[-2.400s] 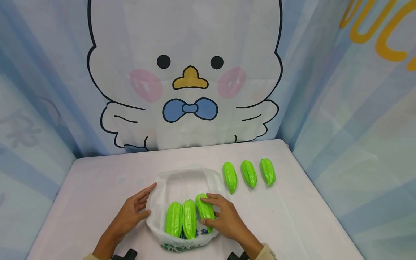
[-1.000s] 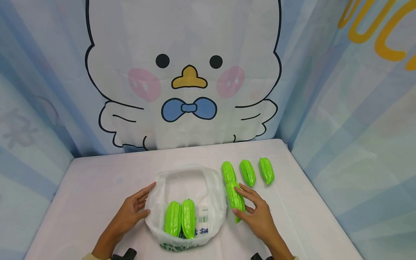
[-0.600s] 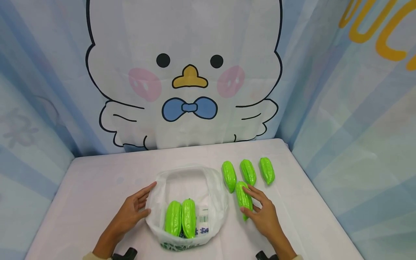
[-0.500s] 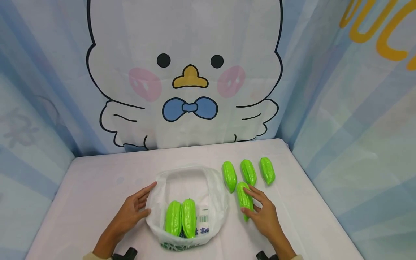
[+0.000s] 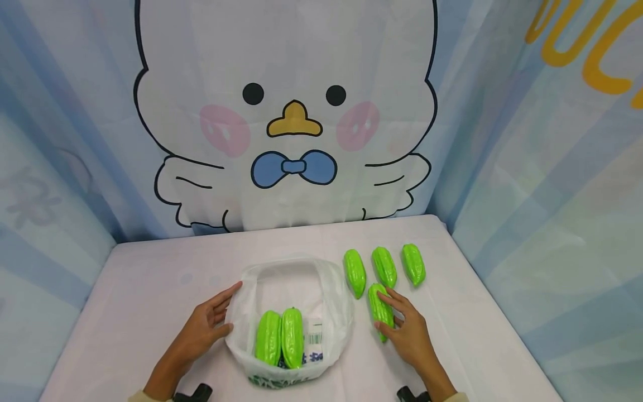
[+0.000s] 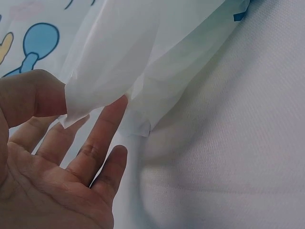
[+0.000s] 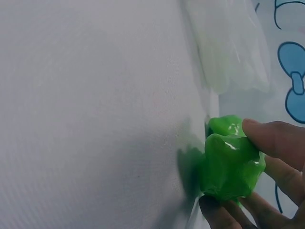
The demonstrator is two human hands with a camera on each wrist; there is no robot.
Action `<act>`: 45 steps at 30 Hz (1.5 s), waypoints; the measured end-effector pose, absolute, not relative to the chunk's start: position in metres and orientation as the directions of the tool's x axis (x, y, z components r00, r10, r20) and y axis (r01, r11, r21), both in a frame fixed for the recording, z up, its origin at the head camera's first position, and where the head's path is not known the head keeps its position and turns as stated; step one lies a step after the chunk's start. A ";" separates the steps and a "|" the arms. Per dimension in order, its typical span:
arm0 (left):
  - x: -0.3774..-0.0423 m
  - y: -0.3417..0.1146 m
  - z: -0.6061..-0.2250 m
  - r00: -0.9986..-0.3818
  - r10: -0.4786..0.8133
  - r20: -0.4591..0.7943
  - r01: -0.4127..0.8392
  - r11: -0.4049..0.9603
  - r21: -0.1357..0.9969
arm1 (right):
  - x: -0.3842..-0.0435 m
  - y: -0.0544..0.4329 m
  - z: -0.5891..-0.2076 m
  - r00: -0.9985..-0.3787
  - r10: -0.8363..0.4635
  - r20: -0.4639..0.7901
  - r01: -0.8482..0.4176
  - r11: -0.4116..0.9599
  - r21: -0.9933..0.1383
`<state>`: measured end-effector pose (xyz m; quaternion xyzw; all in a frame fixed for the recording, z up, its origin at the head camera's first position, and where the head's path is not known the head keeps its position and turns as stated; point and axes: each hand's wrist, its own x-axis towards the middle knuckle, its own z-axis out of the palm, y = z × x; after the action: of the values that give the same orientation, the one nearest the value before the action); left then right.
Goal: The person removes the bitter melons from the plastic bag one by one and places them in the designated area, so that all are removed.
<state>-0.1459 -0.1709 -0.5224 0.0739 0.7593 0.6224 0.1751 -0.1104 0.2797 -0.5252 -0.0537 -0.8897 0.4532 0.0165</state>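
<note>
My left hand (image 5: 203, 326) holds the left side of a white plastic bag (image 5: 337, 301); in the left wrist view the film (image 6: 157, 57) of the bag covers my thumb tip. The bag's mouth is spread wide, and two bright green bitter melons (image 5: 268, 338) lie side by side inside. To the right of the bag, my right hand (image 5: 409, 329) grips another bitter melon (image 5: 380, 307) between thumb and fingers, its blunt end facing the camera in the right wrist view. Just beyond it, three bitter melons (image 5: 384, 267) lie in a row on the white table.
The white-covered table (image 5: 477, 346) ends at a backdrop cloth (image 5: 296, 206) with a cartoon bird. Striped cloth walls (image 5: 552, 195) stand at both sides. A printed label with a barcode (image 5: 315, 338) shows on the bag's inside.
My right hand has lifted one bitter melon out of the bag and carried it right, to in front of the row. My left hand has stayed at the bag's side.
</note>
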 end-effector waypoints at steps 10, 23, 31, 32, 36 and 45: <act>-0.145 -0.170 -0.521 -0.926 0.328 -0.186 -0.126 0.194 0.973 | -0.110 0.280 -0.525 -0.992 0.125 0.001 0.074 0.597 -0.799; -0.144 -0.169 -0.521 -0.927 0.331 -0.176 -0.121 0.181 0.976 | -0.102 0.277 -0.508 -0.989 0.140 0.038 0.044 0.537 -0.842; -0.144 -0.169 -0.521 -0.928 0.331 -0.174 -0.120 0.176 0.977 | -0.094 0.258 -0.495 -0.994 0.095 0.046 0.002 0.452 -0.892; -0.144 -0.169 -0.521 -0.928 0.329 -0.174 -0.120 0.178 0.977 | -0.093 0.254 -0.495 -0.995 0.088 0.042 0.001 0.442 -0.897; -0.144 -0.169 -0.520 -0.930 0.325 -0.173 -0.115 0.191 0.975 | -0.089 0.239 -0.494 -0.998 0.058 0.015 0.009 0.404 -0.915; -0.144 -0.169 -0.520 -0.931 0.321 -0.175 -0.113 0.202 0.973 | -0.088 0.211 -0.495 -1.000 -0.002 0.010 -0.011 0.338 -0.941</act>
<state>-0.1443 -0.1690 -0.5197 0.0688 0.7556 0.6280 0.1730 -0.0876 0.2106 -0.4953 0.0038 -0.8180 0.5752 0.0038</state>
